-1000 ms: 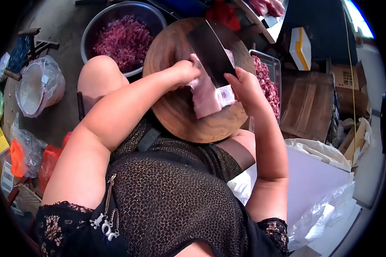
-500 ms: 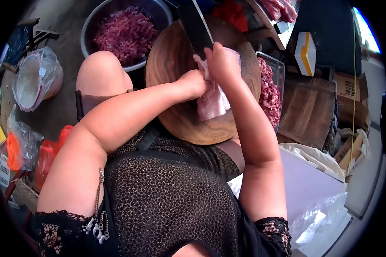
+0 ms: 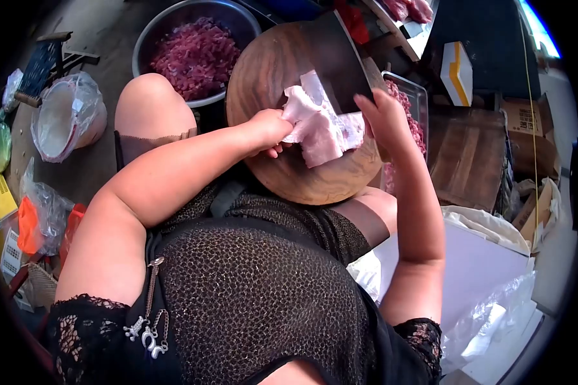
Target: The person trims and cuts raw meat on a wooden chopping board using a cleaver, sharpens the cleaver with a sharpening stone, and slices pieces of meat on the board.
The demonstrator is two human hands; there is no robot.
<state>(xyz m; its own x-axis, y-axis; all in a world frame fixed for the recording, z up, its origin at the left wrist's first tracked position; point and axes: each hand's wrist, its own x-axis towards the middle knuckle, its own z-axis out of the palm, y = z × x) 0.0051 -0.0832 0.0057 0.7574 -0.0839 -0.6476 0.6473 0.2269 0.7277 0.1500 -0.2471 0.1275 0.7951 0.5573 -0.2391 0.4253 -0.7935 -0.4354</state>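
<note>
The left hand (image 3: pixel 270 130) has its grip closed tight on one edge of the pale pink meat (image 3: pixel 321 138), with the fingers curled in under it. The meat lies on a thick, round wood block (image 3: pixel 263 70), near the side closest to the person. It is soft and floppy, with bumpy folds, a shiny wet patch and a crooked shape. The right hand (image 3: pixel 384 119) has its grip wrapped around the end of a big flat knife (image 3: pixel 339 64). The knife is dark and wide, almost a rectangle, with a thin pale line along one long edge, and it is tilted over the far part of the block. The block is smooth and brown, with wavy dark lines in the wood. Just beside it, past the left knee, is a round, shiny metal bowl (image 3: pixel 149 38) full of dark pink meat strips (image 3: pixel 196 58). On the other side is a metal tray (image 3: pixel 424 99) with straight sides, holding little lumpy red and white meat bits (image 3: pixel 412 119). Well apart on the left is a round bucket (image 3: pixel 58 122) with thin, crinkly, see-through plastic on it.
</note>
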